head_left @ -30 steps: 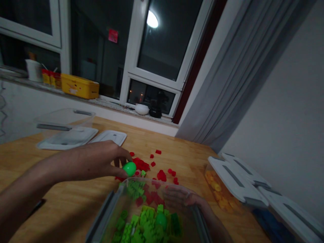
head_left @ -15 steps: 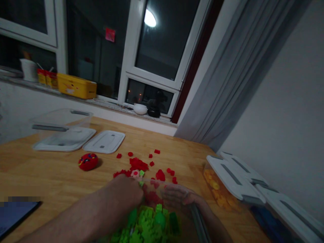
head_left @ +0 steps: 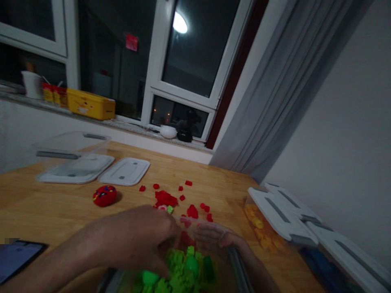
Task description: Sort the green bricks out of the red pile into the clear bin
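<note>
1. Left hand (head_left: 143, 232) curls down over the bricks; whether it grasps one, I cannot tell.
2. Right hand (head_left: 212, 238) clasps the side of the clear box (head_left: 236, 264).
3. Green bricks (head_left: 180, 270) fill the box, just beneath the left hand, around a green egg (head_left: 192, 265).

My left arm (head_left: 61, 256) reaches in from the near left, low across the view. My left hand (head_left: 137, 232) is bent into a loose ball, and its fingers (head_left: 169, 232) curl down. My right hand (head_left: 210, 238) is just beside it, on the right, with bent fingers (head_left: 207, 232) pointing left. My right arm (head_left: 259, 272) comes up from the near right.
</note>
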### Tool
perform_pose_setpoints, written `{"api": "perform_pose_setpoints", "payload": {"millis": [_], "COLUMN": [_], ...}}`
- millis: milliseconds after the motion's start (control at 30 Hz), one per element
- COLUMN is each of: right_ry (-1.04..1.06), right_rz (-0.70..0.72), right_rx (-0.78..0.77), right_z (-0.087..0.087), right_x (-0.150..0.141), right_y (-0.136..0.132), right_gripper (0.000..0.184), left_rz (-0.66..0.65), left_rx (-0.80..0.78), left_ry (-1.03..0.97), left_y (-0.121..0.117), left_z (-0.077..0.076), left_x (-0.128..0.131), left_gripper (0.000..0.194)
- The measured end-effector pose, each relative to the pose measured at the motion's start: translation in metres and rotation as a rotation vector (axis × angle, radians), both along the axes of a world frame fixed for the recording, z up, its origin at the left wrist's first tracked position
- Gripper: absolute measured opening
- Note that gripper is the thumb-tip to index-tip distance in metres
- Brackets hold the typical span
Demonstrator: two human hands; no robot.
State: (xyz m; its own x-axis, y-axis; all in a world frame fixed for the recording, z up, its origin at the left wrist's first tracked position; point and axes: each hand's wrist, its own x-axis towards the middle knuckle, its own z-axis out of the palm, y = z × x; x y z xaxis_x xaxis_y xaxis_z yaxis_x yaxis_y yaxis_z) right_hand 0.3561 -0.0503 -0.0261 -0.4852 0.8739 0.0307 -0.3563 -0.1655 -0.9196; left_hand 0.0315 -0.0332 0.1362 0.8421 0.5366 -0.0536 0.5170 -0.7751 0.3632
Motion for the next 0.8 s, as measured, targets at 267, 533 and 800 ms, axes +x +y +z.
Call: {"api": "perform_pose_setpoints", "payload": {"millis": [267, 533, 800], "right_ry": [-0.031, -0.070, -0.155], "right_rz": [0.046, 0.093, 0.146], "right_rx": [-0.053, -0.049, -0.065], "right_z": [-0.032, -0.036, -0.034], "right_x": [0.016, 0.021, 0.032], "right_y": [0.026, 0.029, 0.037], "right_gripper": [0.074, 0.070, 0.061], "left_rz": [0.202, 0.123, 0.124], "left_rx": [0.055, 0.233, 0.328], "left_ry": [-0.350, -0.052, 0.095], "left_y": [0.104, 0.134, 0.136], "left_z": [-0.016, -0.090, -0.105], "left_x": [-0.017, 0.005, 0.029], "left_gripper": [0.027, 0.029, 0.026]}}
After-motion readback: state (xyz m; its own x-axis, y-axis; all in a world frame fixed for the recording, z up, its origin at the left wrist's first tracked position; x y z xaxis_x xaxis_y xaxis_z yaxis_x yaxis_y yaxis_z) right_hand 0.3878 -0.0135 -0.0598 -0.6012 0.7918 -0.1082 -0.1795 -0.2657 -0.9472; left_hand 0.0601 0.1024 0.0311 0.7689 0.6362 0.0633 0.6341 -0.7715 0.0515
